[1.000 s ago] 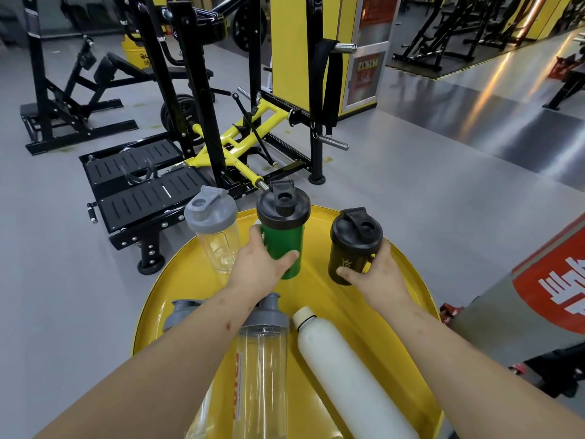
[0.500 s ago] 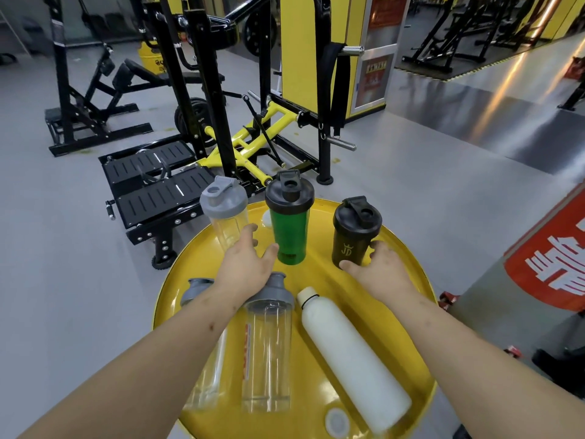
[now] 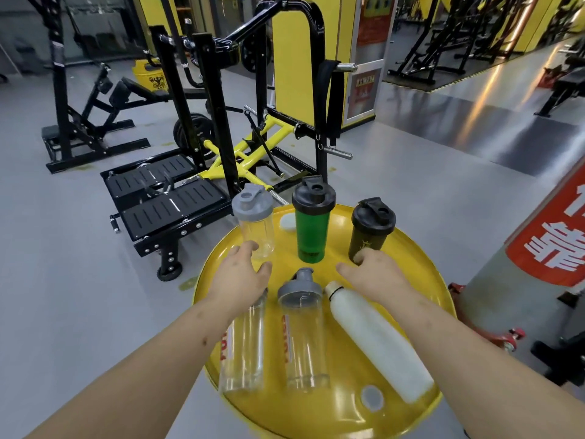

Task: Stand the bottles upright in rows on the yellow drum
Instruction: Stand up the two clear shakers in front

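Note:
Three shaker bottles stand upright in a row at the far side of the yellow drum [image 3: 421, 267]: a clear one with a grey lid [image 3: 254, 221], a green one with a black lid [image 3: 312, 220], and a black one [image 3: 371, 229]. Three more lie flat nearer me: a clear bottle [image 3: 245, 346] on the left, a clear bottle with a grey lid [image 3: 302, 331] in the middle, and a white bottle [image 3: 376, 340] on the right. My left hand [image 3: 240, 280] hovers over the top of the left lying bottle, fingers apart. My right hand [image 3: 373, 272] is spread just in front of the black shaker, holding nothing.
A black and yellow gym machine [image 3: 221, 147] stands on the grey floor beyond the drum. A grey pillar with a red sign [image 3: 544, 245] rises at the right. A grey bung cap [image 3: 372, 397] sits in the drum top near me.
My left hand let go of the green shaker and drew back toward the lying clear bottle. My right hand released the black shaker and pulled back. The view shifted higher.

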